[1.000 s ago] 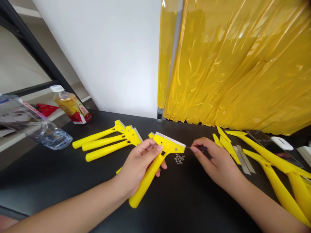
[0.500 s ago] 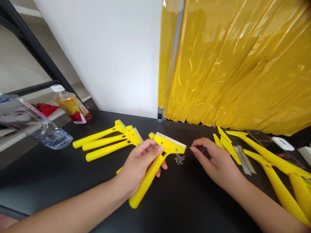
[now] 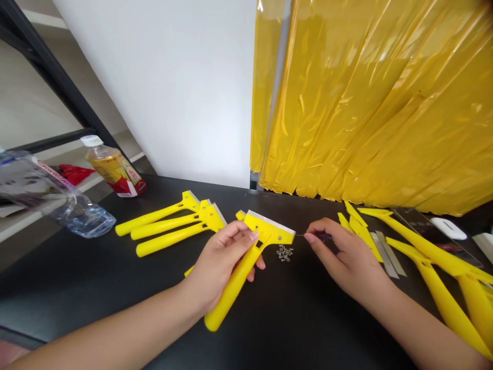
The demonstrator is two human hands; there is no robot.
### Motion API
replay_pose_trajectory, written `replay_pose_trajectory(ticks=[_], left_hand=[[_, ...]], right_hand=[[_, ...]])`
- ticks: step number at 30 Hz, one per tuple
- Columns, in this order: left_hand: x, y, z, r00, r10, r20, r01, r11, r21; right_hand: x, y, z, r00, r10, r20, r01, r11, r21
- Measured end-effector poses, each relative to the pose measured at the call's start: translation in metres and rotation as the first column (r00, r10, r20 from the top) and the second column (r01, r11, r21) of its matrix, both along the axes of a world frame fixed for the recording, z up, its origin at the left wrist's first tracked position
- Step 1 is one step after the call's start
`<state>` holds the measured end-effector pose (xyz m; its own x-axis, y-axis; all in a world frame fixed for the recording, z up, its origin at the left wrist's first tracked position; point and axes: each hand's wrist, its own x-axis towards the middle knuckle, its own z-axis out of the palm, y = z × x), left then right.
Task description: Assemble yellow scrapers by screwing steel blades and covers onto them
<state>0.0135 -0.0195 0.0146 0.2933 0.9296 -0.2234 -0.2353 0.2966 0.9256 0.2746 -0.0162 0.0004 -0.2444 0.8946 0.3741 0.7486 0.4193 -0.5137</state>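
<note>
My left hand [image 3: 227,257] grips a yellow scraper [image 3: 233,282] near its head, thumb on top, with the handle slanting down toward me. A metal blade runs along the head's far edge, and a screw shows near the right end. Closed in a pinch, my right hand [image 3: 342,252] holds what looks like a small screwdriver [image 3: 301,235]. Its thin shaft points left at the blade's right end; the dark handle is mostly hidden by the fingers. Just below the head lies a small pile of screws and nuts [image 3: 285,253]. Part of another yellow piece shows behind my left hand.
Three yellow scrapers [image 3: 169,226] lie at left. Toward the right are yellow plates [image 3: 360,231], loose metal blades [image 3: 387,254] and several yellow handles [image 3: 442,288]. A drink bottle [image 3: 113,167] and a clear bottle [image 3: 77,205] stand left. Yellow film [image 3: 370,103] hangs behind the black table [image 3: 292,318].
My right hand has shifted very slightly to the right with the thin shaft. The left hand and the scraper have stayed in place.
</note>
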Motion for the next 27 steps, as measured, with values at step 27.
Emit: replay_pose_trajectory(ticks=[27], left_hand=[[0.0003,-0.0005,0.0009,1.000,0.002,0.000,-0.002,1.000,-0.004]], right_hand=[[0.0047,-0.0007,0.0041,0.998,-0.059,0.030,0.055,0.992,0.115]])
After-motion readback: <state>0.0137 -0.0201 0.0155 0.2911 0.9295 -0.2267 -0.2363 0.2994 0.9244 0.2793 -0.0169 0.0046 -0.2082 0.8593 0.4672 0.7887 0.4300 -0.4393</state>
